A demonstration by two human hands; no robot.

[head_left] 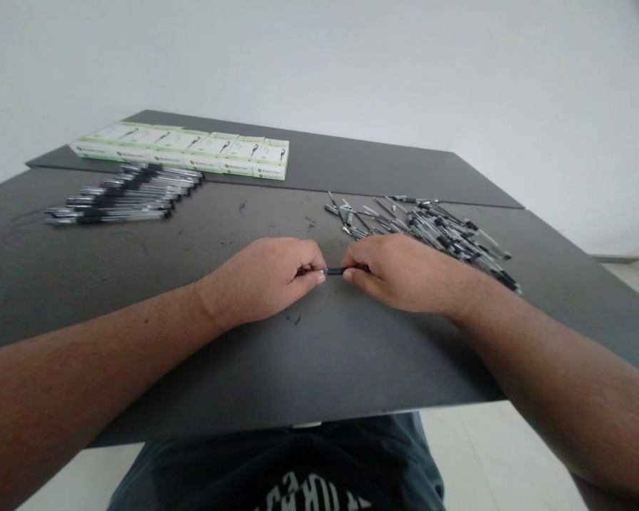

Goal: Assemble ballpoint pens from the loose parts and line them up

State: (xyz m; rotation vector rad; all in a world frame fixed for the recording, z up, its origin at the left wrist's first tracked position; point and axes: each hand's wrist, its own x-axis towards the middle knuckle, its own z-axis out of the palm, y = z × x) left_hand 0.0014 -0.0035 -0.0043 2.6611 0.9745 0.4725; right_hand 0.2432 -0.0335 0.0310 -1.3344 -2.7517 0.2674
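Grey table (277, 376) | white wall (351, 64) behind | pale floor (479, 454) below | both hands (269, 278) (402, 273) pinching pen (334, 271)

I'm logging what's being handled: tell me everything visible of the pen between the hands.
Only a short stretch of the pen shows: slim, dark and plastic-looking, with a lighter, shinier bit beside the left hand. It is held roughly level, running left to right over the table. The left hand pinches it on one side, the right hand on the other. Both ends are hidden, and whether it touches the table is unclear.
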